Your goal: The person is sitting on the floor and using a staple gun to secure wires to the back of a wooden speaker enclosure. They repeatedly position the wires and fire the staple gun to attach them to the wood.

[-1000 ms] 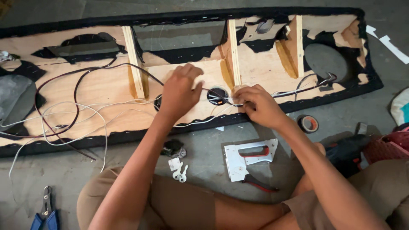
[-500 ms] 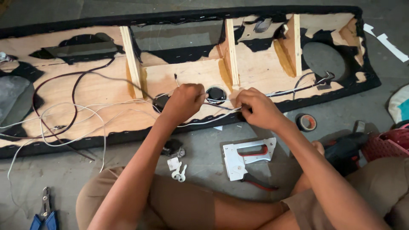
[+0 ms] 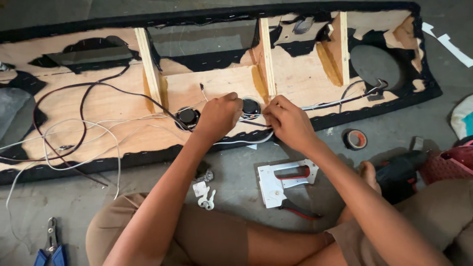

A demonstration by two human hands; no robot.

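left hand (image 3: pixel 219 116): closed on thin wires (image 3: pixel 256 123) | right hand (image 3: pixel 288 120): pinching same wires (beside small round speaker (image 3: pixel 250 106)) | wooden panel (image 3: pixel 98 106) on floor

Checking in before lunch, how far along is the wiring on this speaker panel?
Done: two small round speakers sit in the wooden panel. In hand: left hand and right hand work wires between them. Left: loose white wires trail unfastened; staple gun lies on the floor.
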